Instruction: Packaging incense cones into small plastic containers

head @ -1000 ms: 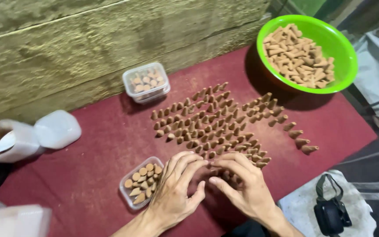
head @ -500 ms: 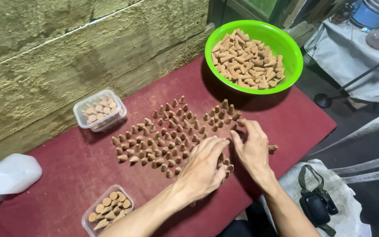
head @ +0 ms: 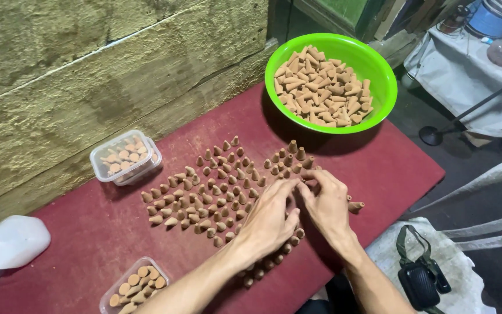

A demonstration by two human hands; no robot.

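Many small tan cones [head: 204, 195] stand in rows on a dark red table [head: 117, 232]. My left hand [head: 268, 218] lies over the right part of the rows, fingertips meeting those of my right hand [head: 325, 200] among the cones. Both hands have fingers bent down onto the cones; whether either pinches one is hidden. One cone [head: 355, 206] lies on its side just right of my right hand. A green bowl [head: 379, 87] heaped with loose cones sits at the table's far right corner.
Two clear plastic boxes hold cones: one [head: 124, 157] by the rough wall, one [head: 133, 288] at the near edge. A white plastic jug [head: 13, 241] lies at left. A dark pouch [head: 422, 282] rests on cloth below the table's right edge.
The view has swung right and the table has slid left in frame. My hands moved from the near edge to the right end of the rows, and my right hand drew back toward my left.
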